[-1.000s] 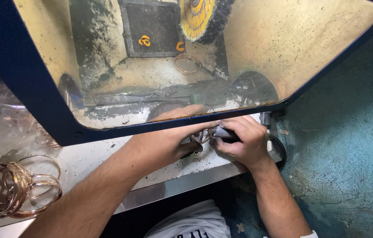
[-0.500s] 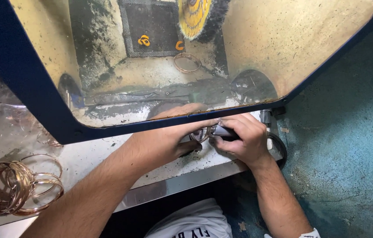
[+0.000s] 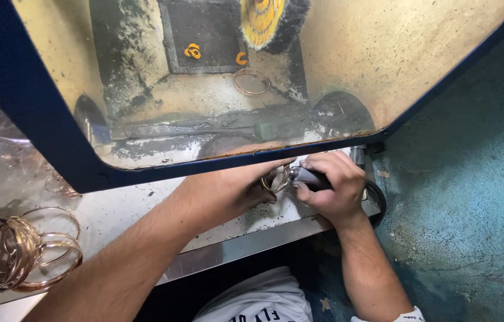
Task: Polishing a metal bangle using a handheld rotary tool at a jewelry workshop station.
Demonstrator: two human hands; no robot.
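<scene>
Steel bench [image 3: 145,214] (dusty) | left hand [image 3: 228,194] pinches bangle [image 3: 277,179] | right hand [image 3: 332,191] grip clenched on tool [image 3: 307,177]

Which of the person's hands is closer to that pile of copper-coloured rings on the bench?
Left. The left hand is nearer the pile of rings, though well to its right; the right hand, gripping a dark tool, sits farther right still.
</scene>
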